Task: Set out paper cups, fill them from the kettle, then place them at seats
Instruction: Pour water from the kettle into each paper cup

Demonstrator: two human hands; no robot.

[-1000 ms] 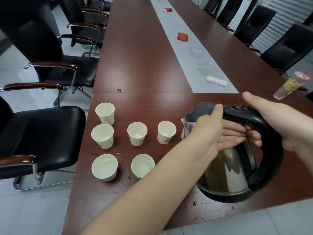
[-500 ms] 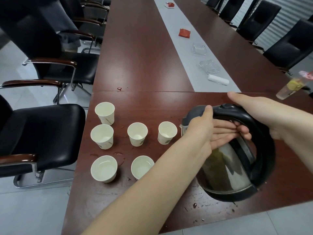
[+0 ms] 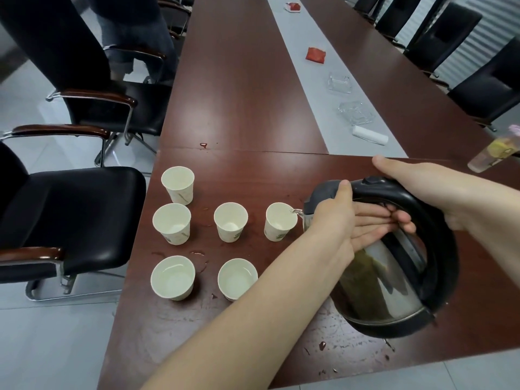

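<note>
Steel kettle point(image 3: 388, 277) tilted at a paper cup point(image 3: 280, 225).
I see my right hand point(image 3: 439, 192) wrapped round its black handle. My left hand point(image 3: 346, 229) lies flat on its side, fingers straight, thumb on the lid. The spout is over the rim of the right-most of six cups on the brown table point(image 3: 239, 94).
</note>
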